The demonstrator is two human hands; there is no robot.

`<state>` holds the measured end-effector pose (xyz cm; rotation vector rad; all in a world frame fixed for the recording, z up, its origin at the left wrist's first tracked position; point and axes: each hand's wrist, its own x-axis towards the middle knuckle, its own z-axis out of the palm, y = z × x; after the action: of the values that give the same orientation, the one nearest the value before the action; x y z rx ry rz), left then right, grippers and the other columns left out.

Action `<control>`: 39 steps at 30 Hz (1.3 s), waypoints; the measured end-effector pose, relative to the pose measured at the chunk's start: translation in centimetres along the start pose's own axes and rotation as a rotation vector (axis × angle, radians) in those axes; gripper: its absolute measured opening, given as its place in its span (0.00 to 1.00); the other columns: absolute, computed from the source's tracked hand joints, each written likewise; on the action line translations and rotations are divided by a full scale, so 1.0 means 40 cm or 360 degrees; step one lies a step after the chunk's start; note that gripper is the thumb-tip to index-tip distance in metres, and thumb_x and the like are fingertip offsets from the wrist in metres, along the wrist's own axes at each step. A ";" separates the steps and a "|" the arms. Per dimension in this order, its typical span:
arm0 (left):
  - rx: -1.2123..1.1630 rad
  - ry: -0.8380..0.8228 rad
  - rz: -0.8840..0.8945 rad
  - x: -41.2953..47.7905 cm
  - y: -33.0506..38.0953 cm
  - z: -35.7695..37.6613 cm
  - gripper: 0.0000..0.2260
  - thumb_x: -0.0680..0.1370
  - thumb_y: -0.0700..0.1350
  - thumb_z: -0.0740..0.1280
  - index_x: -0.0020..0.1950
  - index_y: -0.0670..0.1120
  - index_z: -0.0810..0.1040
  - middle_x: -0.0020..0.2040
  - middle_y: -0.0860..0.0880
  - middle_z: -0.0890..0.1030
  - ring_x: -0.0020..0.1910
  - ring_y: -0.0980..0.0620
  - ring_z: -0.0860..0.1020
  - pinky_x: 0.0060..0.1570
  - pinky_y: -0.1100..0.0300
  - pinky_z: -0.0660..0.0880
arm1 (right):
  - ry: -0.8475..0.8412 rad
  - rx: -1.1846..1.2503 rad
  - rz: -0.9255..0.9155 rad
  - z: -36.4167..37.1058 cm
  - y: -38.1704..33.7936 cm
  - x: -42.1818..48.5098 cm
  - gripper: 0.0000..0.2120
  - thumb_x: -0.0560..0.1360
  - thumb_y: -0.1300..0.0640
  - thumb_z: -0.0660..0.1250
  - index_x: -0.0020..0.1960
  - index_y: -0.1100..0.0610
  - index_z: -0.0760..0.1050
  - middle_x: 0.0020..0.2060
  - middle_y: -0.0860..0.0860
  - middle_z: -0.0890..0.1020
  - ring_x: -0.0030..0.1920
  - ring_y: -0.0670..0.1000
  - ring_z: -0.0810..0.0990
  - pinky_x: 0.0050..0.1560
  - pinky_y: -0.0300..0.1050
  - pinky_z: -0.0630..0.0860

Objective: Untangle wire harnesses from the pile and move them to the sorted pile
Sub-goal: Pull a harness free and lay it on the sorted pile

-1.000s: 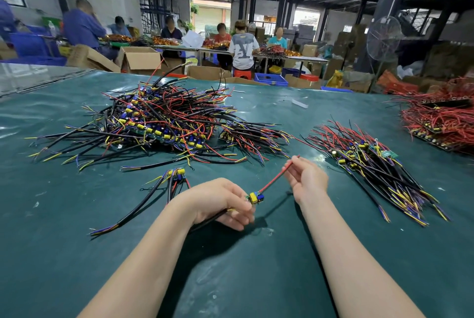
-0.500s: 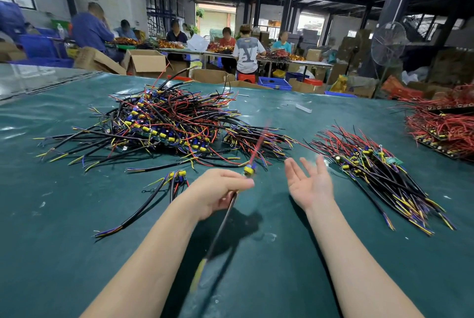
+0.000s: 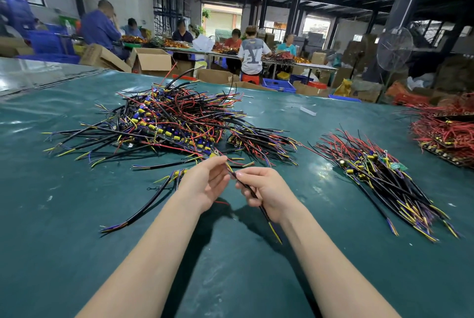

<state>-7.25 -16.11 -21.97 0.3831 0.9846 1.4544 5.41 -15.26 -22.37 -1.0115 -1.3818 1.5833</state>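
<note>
**OP:** Where am I in the job?

**SPOTTER:** Workshop bench, mid-sort. You've got one harness [image 3: 264, 214] up off the green table [image 3: 77, 253]. It seems free of the tangled pile [image 3: 174, 123], which sits at 11 o'clock of yr hands. Yr right hand [image 3: 266, 192] is wrapped round the black sheath, and the yellow-tipped tail hangs toward 5 o'clock. Yr left hand [image 3: 205, 181] is at the upper end w/ fingers near straight. Pinching the wire or just touching it? Can't tell. A bit of red wire [image 3: 221, 202] shows under that hand.

**OP:** Next?

**SPOTTER:** My read: untangling's about done, transfer isn't. Next move is prob. a carry to 3 o'clock, onto the sorted pile [image 3: 379, 176]. Lay it along the others, tips toward 5 o'clock. Make sure the red lead isn't snagged first. A loose harness [image 3: 143, 207] waits at 9 o'clock.

**OP:** Any writing?

**SPOTTER:** Only a big "Y" on a white T-shirt [image 3: 252, 56], 12 o'clock, at the far tables. Print on the cardboard boxes [image 3: 151, 60] is too small to read. No brand legible on the wires.
</note>
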 end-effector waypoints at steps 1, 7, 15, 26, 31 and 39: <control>-0.0043 -0.0006 0.0001 0.000 0.006 -0.001 0.08 0.74 0.38 0.67 0.35 0.43 0.74 0.21 0.51 0.76 0.29 0.55 0.77 0.23 0.69 0.74 | -0.0042 0.0051 0.0000 0.001 0.001 -0.001 0.08 0.76 0.67 0.60 0.40 0.60 0.74 0.23 0.48 0.74 0.20 0.40 0.67 0.17 0.30 0.56; -0.0043 0.0085 0.0177 -0.003 0.018 -0.001 0.10 0.73 0.34 0.66 0.33 0.42 0.74 0.19 0.51 0.75 0.18 0.60 0.73 0.23 0.68 0.75 | 0.0069 0.0009 -0.0109 0.004 0.007 0.012 0.11 0.77 0.67 0.59 0.38 0.60 0.74 0.25 0.49 0.70 0.17 0.40 0.63 0.16 0.28 0.54; 0.0066 0.0250 0.0339 0.006 0.048 -0.034 0.09 0.72 0.34 0.68 0.33 0.41 0.74 0.18 0.52 0.75 0.17 0.60 0.73 0.22 0.68 0.75 | 0.0225 -0.1086 -0.0526 -0.019 0.024 0.009 0.10 0.74 0.60 0.66 0.35 0.58 0.78 0.21 0.46 0.71 0.19 0.41 0.66 0.27 0.31 0.62; 0.0113 0.0193 0.0275 0.040 0.107 -0.104 0.17 0.73 0.35 0.68 0.24 0.43 0.77 0.19 0.52 0.75 0.17 0.61 0.72 0.21 0.68 0.74 | -0.0399 -0.0411 0.0028 -0.084 0.018 -0.004 0.10 0.76 0.66 0.60 0.41 0.61 0.78 0.19 0.46 0.69 0.19 0.42 0.61 0.21 0.31 0.56; 0.0443 0.0315 0.0505 0.047 0.096 -0.107 0.14 0.70 0.33 0.71 0.31 0.43 0.69 0.19 0.51 0.76 0.18 0.60 0.74 0.22 0.66 0.75 | -0.0332 -0.0617 -0.0018 -0.114 0.013 -0.001 0.15 0.74 0.63 0.64 0.30 0.56 0.80 0.15 0.47 0.63 0.16 0.44 0.56 0.22 0.29 0.52; 0.0323 0.0378 0.0551 0.051 0.104 -0.123 0.13 0.70 0.33 0.70 0.31 0.42 0.69 0.18 0.52 0.74 0.17 0.60 0.73 0.21 0.67 0.74 | -0.0432 -0.0454 0.0095 -0.128 0.016 0.003 0.10 0.78 0.66 0.58 0.42 0.61 0.76 0.20 0.47 0.73 0.18 0.41 0.66 0.17 0.31 0.60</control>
<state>-13.95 -15.26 -22.34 0.5589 1.3107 1.7451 10.10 -13.35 -23.49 -1.0379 -1.8184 1.6442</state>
